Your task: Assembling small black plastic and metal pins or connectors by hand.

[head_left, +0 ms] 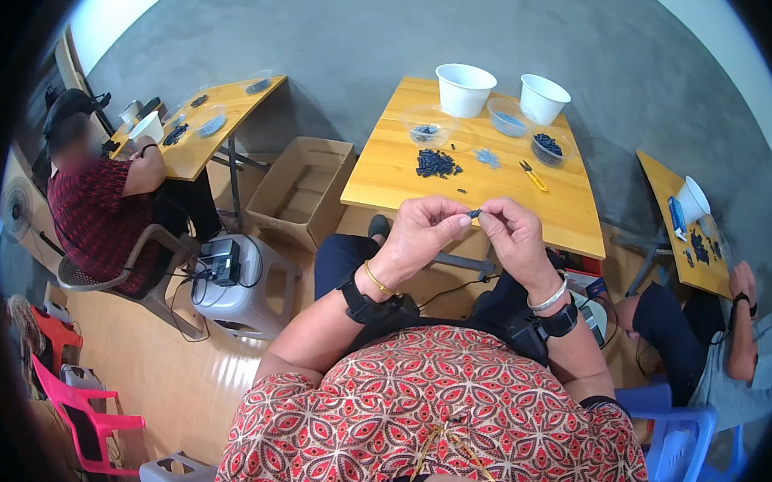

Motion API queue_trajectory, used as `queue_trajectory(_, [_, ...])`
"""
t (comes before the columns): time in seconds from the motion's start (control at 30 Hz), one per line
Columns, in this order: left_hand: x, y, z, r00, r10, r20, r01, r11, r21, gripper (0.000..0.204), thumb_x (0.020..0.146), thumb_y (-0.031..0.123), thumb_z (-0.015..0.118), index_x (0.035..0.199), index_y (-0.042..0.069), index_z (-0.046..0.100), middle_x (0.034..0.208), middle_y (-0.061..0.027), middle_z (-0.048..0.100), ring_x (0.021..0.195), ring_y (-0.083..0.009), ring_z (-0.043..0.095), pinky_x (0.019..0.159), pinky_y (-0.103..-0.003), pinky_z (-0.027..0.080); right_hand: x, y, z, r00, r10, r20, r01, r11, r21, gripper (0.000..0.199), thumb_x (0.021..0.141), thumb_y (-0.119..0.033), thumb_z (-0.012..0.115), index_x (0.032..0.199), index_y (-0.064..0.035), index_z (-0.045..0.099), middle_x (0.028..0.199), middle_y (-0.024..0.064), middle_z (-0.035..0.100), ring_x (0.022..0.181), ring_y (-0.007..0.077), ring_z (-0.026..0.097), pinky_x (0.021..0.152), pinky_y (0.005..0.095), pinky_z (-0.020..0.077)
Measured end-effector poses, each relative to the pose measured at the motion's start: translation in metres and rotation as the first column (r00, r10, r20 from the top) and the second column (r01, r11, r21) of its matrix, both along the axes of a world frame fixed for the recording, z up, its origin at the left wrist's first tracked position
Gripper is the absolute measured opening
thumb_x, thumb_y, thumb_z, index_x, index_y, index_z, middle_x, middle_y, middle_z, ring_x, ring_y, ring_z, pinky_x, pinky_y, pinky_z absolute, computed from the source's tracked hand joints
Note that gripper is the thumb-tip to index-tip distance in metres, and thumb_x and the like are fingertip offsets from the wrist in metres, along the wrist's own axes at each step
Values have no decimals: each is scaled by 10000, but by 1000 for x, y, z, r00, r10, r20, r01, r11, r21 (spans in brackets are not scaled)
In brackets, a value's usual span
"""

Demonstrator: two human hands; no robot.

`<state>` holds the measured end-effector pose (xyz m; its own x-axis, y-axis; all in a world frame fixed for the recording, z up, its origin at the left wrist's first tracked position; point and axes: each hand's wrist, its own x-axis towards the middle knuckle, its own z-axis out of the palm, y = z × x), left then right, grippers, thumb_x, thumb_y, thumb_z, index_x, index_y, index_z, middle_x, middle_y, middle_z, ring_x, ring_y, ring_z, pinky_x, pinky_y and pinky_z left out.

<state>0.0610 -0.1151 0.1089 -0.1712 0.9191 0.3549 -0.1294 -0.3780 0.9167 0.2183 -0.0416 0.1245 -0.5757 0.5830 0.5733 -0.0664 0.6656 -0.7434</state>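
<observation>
Over the near edge of the wooden table (562, 221), my left hand (422, 234) and my right hand (517, 236) meet, fingertips pinched together. Between them is a small dark cylindrical part (475, 214); its exact kind is too small to make out. Both hands touch it, one at each end. Just beyond lies a heap of similar dark parts (438, 163), with a scatter of small silvery pieces (486, 157) to its right. Yellow-handled thread snips (534, 176) rest farther right.
At the table's back stand two white buckets (465, 89) and clear bowls (548, 150) of small parts. An open cardboard box (300, 190) and a grey stool (244, 286) with a black device are left. Co-workers sit at tables on both sides; a blue chair (681, 435) is behind right.
</observation>
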Motion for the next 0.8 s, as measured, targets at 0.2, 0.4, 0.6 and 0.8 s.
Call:
queue_trajectory(0.2, [-9, 14, -13, 976, -109, 191, 149, 966, -210, 89, 847, 62, 595, 901, -3, 625, 744, -34, 617, 641, -97, 581, 588, -219, 476, -4, 15, -13, 993, -20, 118, 20, 1000, 1, 64, 829, -45, 578, 858, 9, 562, 721, 75, 570, 646, 142, 532, 587, 262, 433])
queue_trajectory(0.4, [-27, 35, -40, 956, -63, 288, 150, 945, -292, 100, 835, 34, 603, 928, 1, 618, 801, -58, 631, 669, -128, 609, 624, -240, 512, 11, 133, -54, 870, -430, 242, 398, 901, 172, 124, 809, -125, 567, 806, -6, 600, 717, 156, 583, 698, 298, 580, 635, 357, 457])
queue_trajectory(0.6, [-43, 47, -49, 930, -62, 363, 164, 952, -259, 114, 817, 8, 614, 931, 1, 625, 819, -65, 637, 693, -149, 623, 651, -256, 525, 42, 256, -94, 453, -769, 451, 601, 637, 482, 241, 826, -228, 563, 892, 0, 601, 967, 203, 577, 931, 362, 535, 803, 432, 432])
queue_trajectory(0.8, [-51, 49, -50, 926, -41, 375, 130, 968, -215, 105, 818, 7, 610, 921, -8, 621, 814, -57, 633, 668, -120, 616, 634, -232, 526, 31, 277, -123, 322, -760, 564, 593, 626, 506, 212, 807, -157, 578, 895, 33, 546, 979, 256, 548, 914, 417, 530, 787, 471, 431])
